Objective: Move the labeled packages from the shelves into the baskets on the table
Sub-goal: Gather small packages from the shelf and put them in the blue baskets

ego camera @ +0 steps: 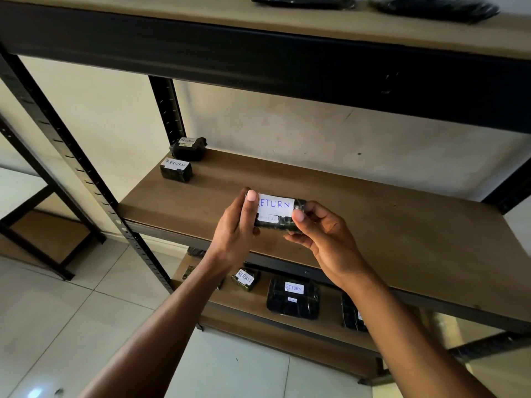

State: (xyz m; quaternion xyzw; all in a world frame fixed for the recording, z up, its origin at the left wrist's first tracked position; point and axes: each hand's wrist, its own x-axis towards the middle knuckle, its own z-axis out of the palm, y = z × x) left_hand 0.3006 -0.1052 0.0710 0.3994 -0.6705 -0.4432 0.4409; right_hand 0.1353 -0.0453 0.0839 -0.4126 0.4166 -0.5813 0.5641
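Observation:
A small black wrapped package [275, 211] with a white label reading RETURN is held up above the front of the middle shelf [373, 225]. My left hand [237, 225] grips its left end, thumb on the label's edge. My right hand [319, 228] pinches its right end. Two more RETURN packages lie at the shelf's back left, one [175, 169] in front of the other [188, 147]. On the lower shelf [247, 311] lie a small tilted package [245, 278], a larger one [293, 298] and a partly hidden one [352, 314]. No basket is in view.
The top shelf [230, 12] carries two black bags [431, 7] at its right. Black steel uprights [86, 179] frame the rack on the left. A second rack [34, 225] stands further left. Pale floor tiles [86, 326] lie below.

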